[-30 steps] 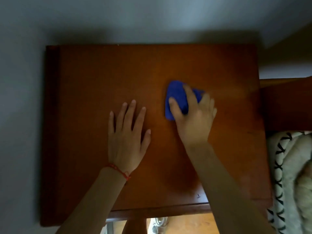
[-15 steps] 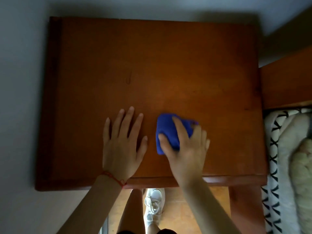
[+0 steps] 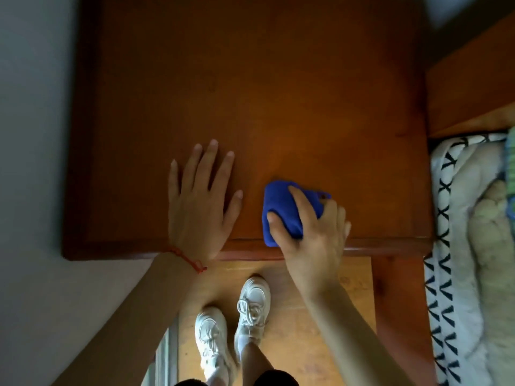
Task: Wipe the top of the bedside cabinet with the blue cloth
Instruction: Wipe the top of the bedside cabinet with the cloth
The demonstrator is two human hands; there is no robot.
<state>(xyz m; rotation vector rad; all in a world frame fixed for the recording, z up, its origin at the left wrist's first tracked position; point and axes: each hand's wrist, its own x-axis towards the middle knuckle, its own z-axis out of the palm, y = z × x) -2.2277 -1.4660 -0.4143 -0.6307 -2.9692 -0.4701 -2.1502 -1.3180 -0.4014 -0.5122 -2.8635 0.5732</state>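
The bedside cabinet's reddish-brown wooden top (image 3: 278, 93) fills the upper middle of the head view. A bunched blue cloth (image 3: 281, 207) lies at the top's near edge, right of centre. My right hand (image 3: 312, 235) presses down on the cloth with fingers curled over it, the heel of the hand past the front edge. My left hand (image 3: 200, 199) rests flat on the wood to the cloth's left, fingers spread, holding nothing. A red string bracelet circles the left wrist.
A grey wall (image 3: 30, 135) runs along the cabinet's left side. To the right stands a wooden bed frame (image 3: 471, 87) with white patterned bedding (image 3: 457, 246). Below the front edge are my white sneakers (image 3: 250, 305) on a tan floor.
My right hand has dragged the blue cloth from the middle of the top toward me to the front edge. The left hand stayed flat. The view tilted down, showing floor and shoes.
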